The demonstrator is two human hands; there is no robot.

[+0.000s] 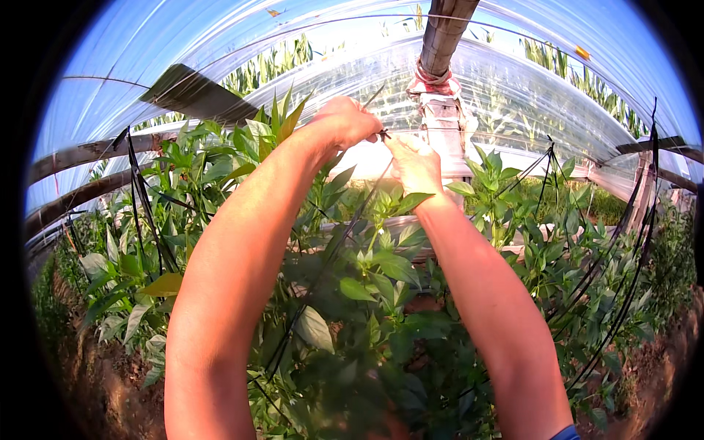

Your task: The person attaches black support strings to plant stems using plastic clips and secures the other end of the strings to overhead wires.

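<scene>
My left hand [347, 122] and my right hand [415, 161] are raised close together above the pepper plants [379, 264]. Between their fingertips is a small black knot or twist of twine [384, 133], pinched from both sides. One thin end sticks up past my left hand. Below my right hand a dark strand of twine [352, 220] slants down to the left into the leaves. Beside the knot, a thin wire [495, 132] runs off to the right at about the same height. The fingers hide just how the twine meets the wire.
Clear plastic film [341, 71] arches overhead. A post [444, 121] wrapped in cloth and plastic stands just behind my right hand. Black twine [144, 198] hangs at the left, and more black strands [632, 242] slope among the plants at the right. Soil [121, 396] shows below.
</scene>
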